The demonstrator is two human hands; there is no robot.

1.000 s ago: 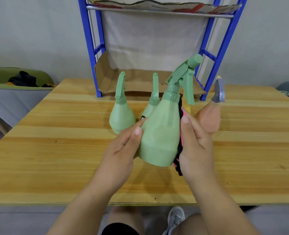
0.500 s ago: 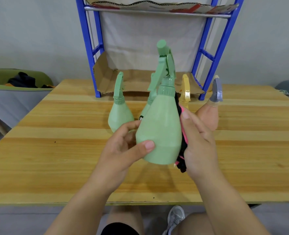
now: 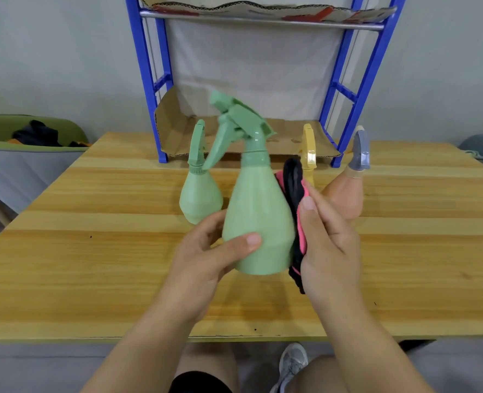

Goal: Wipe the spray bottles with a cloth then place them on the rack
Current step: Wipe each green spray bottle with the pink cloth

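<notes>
My left hand grips the lower body of a pale green spray bottle, held upright above the wooden table, its nozzle pointing up and left. My right hand holds a black and pink cloth pressed against the bottle's right side. Behind stand a second green bottle, a yellow bottle mostly hidden by the cloth, and a peach bottle with a grey trigger. A third green bottle seen earlier is hidden behind the held one.
A blue metal rack stands at the table's far edge, its lower shelf lined with cardboard. A green chair with dark items sits at left. My knees and a grey shoe show below the table's front edge.
The held bottle has turned: its nozzle swung from pointing right, through upright, to pointing left. My left thumb moved round to the bottle's front, and the cloth slid up its right side.
</notes>
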